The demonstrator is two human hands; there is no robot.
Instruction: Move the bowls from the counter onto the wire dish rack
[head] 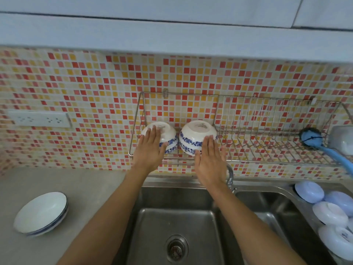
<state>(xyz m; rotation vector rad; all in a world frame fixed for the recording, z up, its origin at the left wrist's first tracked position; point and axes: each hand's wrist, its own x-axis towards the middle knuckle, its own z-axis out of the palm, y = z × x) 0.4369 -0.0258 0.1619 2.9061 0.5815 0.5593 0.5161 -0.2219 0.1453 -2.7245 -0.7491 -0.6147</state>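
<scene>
Seating two white ceramic bowls with blue floral bands upside down on the wall-mounted wire dish rack (267,131), left end, side by side and just touching. Left hand (150,148) lies flat, fingers spread, on the left bowl (168,136); right hand (208,159) lies flat against the right bowl (194,134). Neither hand is curled into a grip, more steadying than holding. Inverted probably so they drain into the steel sink (175,226) below. Stack of shallow white blue-rimmed bowls (41,213) sits on the grey counter (86,188), so task looks unfinished.
</scene>
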